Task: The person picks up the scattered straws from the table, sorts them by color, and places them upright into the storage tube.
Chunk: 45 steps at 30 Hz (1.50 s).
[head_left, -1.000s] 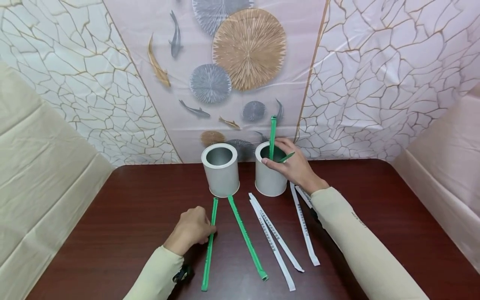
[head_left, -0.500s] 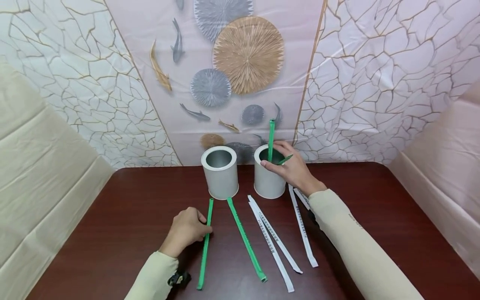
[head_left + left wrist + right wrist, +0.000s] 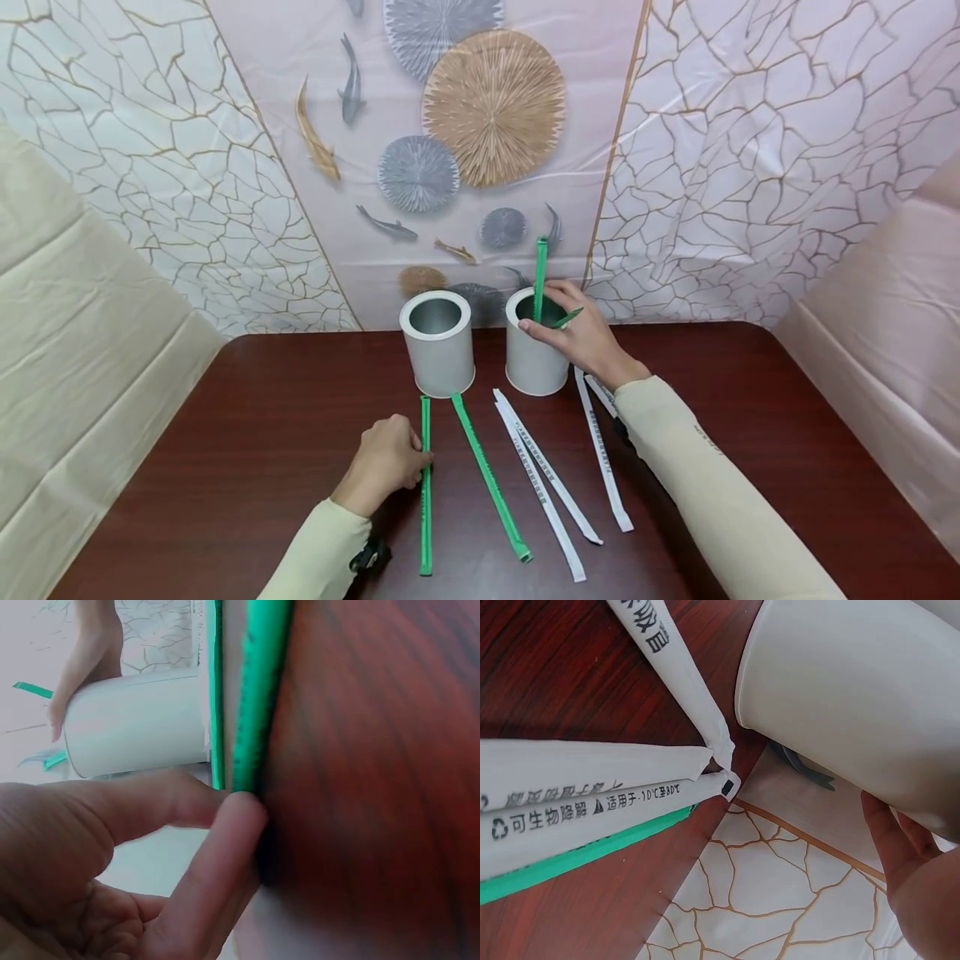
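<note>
My left hand (image 3: 384, 463) pinches a green paper-wrapped straw (image 3: 426, 525) near its middle, low over the table. In the left wrist view its thumb and finger meet at the green straw (image 3: 261, 697). At the back, my right hand (image 3: 594, 340) grips the right-hand pale can (image 3: 534, 371) at the rim, thumb in front and fingers behind. One green straw (image 3: 540, 271) stands up out of that can, and another green straw (image 3: 568, 317) leans over its right rim. The right wrist view has the fingers (image 3: 889, 840) against the can wall (image 3: 847, 697).
A second pale can (image 3: 441, 367) stands to the left, with no straw showing in it. Another green straw (image 3: 491, 479) lies in front of it. Several white wrapped straws (image 3: 551, 492) lie to the right, some under the right forearm (image 3: 712, 475). A patterned backdrop (image 3: 495, 108) rises behind the table.
The lower end of the pinched green straw swings slightly left, then right, so it now points straight toward me. My left hand shifts a little with it. My right hand keeps its place on the can.
</note>
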### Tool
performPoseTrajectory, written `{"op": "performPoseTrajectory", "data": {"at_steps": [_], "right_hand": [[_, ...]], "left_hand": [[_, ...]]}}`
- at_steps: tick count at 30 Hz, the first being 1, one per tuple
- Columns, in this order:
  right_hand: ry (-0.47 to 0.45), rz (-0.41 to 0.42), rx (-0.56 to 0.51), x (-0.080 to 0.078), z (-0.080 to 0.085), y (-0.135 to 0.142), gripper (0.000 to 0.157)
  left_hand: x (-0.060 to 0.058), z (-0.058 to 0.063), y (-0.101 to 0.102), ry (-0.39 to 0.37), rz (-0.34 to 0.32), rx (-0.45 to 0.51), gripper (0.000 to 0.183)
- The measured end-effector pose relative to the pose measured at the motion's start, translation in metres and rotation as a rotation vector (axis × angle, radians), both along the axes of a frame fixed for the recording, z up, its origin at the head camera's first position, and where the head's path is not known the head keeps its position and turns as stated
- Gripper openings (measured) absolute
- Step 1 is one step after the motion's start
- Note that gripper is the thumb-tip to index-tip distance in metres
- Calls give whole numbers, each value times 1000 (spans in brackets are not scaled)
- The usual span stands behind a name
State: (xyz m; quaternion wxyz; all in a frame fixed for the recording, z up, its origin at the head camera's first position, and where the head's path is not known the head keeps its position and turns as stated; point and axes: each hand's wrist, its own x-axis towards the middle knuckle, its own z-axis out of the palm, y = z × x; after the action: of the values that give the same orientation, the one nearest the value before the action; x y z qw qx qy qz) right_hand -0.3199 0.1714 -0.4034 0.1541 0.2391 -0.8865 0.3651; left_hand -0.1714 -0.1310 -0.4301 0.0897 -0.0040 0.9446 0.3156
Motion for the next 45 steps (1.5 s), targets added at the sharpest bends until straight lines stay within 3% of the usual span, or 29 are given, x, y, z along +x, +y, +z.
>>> {"op": "performPoseTrajectory", "data": {"at_steps": [4,8,11,17,22,26,30,35,40,45], "right_hand": [[-9,1,14,-2,-1,-3,64],[-13,6,22,-3,0,-5,66],[-15,1,13,-2,0,-4,65],[-9,-9,11,1,0,-2,64],[4,-3,13,2,1,-3,64],[13,-11,4,2,1,-1,62],[23,-12,0,2,0,0,61],[27,-1,-13,2,-2,-1,60],[21,0,-20,2,-2,-1,59],[33,-9,-17,1,-2,1,59]], "left_hand": [[-3,-2,-1,-47,19,-24,31],[-2,-1,-5,-17,20,-53,36],[0,6,-7,12,24,-11,30],[4,32,-10,62,44,169,7],[0,63,-5,245,12,263,9],[-13,93,8,414,-36,304,14],[-30,122,28,547,-97,450,17],[-55,146,56,710,-168,575,19],[-85,153,82,850,-190,654,23],[-108,142,99,870,-184,653,28]]}}
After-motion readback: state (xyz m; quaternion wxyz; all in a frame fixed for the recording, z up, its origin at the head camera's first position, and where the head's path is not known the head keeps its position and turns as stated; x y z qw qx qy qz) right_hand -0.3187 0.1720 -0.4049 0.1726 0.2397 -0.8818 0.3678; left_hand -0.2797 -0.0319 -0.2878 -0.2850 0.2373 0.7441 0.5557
